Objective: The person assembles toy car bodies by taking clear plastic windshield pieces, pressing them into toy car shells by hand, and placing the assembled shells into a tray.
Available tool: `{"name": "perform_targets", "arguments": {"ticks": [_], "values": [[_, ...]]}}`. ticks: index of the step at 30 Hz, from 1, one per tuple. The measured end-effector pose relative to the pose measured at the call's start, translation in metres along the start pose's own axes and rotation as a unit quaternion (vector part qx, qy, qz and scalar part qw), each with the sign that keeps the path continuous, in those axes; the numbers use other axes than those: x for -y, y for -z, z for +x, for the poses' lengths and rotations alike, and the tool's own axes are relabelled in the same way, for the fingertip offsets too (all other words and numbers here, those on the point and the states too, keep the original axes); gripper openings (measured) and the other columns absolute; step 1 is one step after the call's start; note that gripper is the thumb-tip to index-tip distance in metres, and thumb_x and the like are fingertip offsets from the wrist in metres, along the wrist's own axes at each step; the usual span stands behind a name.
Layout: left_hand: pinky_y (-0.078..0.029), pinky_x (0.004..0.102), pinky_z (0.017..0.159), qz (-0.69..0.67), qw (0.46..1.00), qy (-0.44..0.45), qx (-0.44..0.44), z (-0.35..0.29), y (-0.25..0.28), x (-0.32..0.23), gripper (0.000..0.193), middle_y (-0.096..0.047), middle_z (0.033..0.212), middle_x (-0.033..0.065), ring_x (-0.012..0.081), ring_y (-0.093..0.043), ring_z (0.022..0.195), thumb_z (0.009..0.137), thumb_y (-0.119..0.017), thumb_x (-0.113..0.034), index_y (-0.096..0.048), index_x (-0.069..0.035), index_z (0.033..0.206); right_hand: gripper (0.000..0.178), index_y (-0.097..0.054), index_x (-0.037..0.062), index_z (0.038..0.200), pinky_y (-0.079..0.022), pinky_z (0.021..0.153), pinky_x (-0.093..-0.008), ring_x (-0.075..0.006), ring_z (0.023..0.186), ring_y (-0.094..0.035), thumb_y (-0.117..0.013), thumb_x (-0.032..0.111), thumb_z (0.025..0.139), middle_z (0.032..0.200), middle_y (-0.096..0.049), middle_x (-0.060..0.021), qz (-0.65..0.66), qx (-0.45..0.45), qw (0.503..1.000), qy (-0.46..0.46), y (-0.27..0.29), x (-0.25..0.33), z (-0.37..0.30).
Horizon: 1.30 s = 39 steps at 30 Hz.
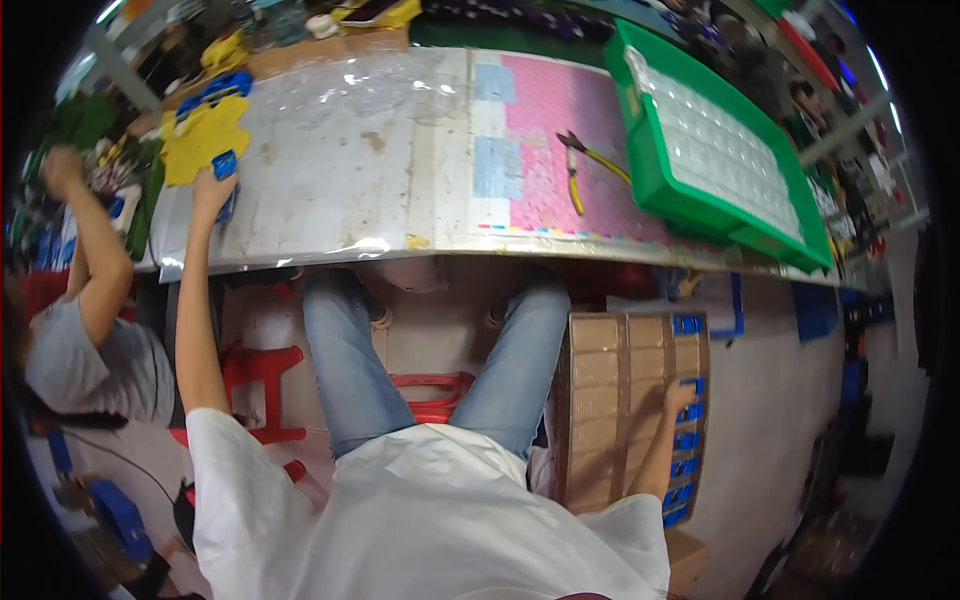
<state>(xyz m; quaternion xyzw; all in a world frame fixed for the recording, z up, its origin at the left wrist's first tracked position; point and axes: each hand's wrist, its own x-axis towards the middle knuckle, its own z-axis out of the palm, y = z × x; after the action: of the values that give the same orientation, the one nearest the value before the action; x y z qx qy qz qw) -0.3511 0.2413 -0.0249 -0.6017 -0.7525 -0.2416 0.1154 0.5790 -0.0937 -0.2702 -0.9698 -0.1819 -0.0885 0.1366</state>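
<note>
At the left end of the table, my left hand (213, 187) is closed on a small blue plastic part (224, 163). It rests by the edge of a yellow irregular sheet (207, 138), and more blue shows under the hand. My right arm reaches down to the right of my legs. There my right hand (684, 394) has its fingers closed around a blue piece at the outer column of a brown compartment tray (597, 420). Several similar blue parts (684, 467) sit along that column. The exact shape of the pieces is too small to make out.
Yellow-handled pliers (575, 188) and cutters lie on a pink mat (545, 120). A green crate (655, 185) with a clear plastic cell tray (715, 140) stands at the table's right. A co-worker's arm (105, 255) moves at far left. Red stools (262, 390) stand below.
</note>
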Motion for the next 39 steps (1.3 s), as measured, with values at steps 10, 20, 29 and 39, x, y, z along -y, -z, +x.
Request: {"name": "perform_targets", "arguments": {"ticks": [10,20,29,39], "values": [[-0.040,0.0408,0.079,-0.056,0.968,-0.223,-0.099,-0.018,0.001,-0.160,0.034,-0.054,0.095,0.0175,0.0325,-0.050,0.092,0.066,-0.064,-0.013,-0.053,-0.001,0.096,0.058,-0.044,0.0047,0.114,-0.043,0.084,-0.0473,-0.0395,0.101,-0.050,-0.059,0.042,0.072,0.110,-0.048,-0.0267,-0.057,0.106,0.975,-0.186,-0.001,-0.020,0.047],[-0.042,0.0386,0.068,-0.103,0.971,-0.191,-0.097,0.005,-0.051,-0.189,0.015,-0.059,0.079,0.0111,0.0298,-0.052,0.078,0.067,-0.058,-0.002,-0.057,-0.003,0.082,0.060,-0.037,0.0067,0.113,-0.045,0.078,-0.0474,-0.0425,0.096,-0.051,-0.068,0.036,0.070,0.106,-0.048,-0.0272,0.042,0.010,0.981,-0.189,-0.001,-0.017,0.034],[-0.040,0.0238,0.065,-0.350,0.935,0.055,0.029,0.000,-0.032,-0.173,0.018,-0.060,0.077,0.0040,0.0114,-0.052,0.071,0.073,-0.061,-0.011,-0.062,-0.001,0.088,0.056,-0.036,-0.0026,0.115,-0.044,0.079,-0.0459,-0.0407,0.091,-0.052,-0.066,0.019,0.073,0.110,-0.046,-0.0267,0.283,-0.223,0.932,0.031,0.080,0.016,0.020],[-0.033,0.0200,0.059,-0.615,0.733,0.282,0.077,-0.008,-0.015,-0.173,0.027,-0.059,0.086,0.0029,0.0117,-0.049,0.070,0.073,-0.061,-0.018,-0.063,-0.001,0.093,0.036,-0.053,0.0015,0.103,-0.047,0.069,-0.0302,-0.0203,0.077,-0.055,-0.045,0.027,0.079,0.088,-0.059,-0.0100,0.749,0.168,0.637,-0.074,0.197,0.130,-0.115]]}}
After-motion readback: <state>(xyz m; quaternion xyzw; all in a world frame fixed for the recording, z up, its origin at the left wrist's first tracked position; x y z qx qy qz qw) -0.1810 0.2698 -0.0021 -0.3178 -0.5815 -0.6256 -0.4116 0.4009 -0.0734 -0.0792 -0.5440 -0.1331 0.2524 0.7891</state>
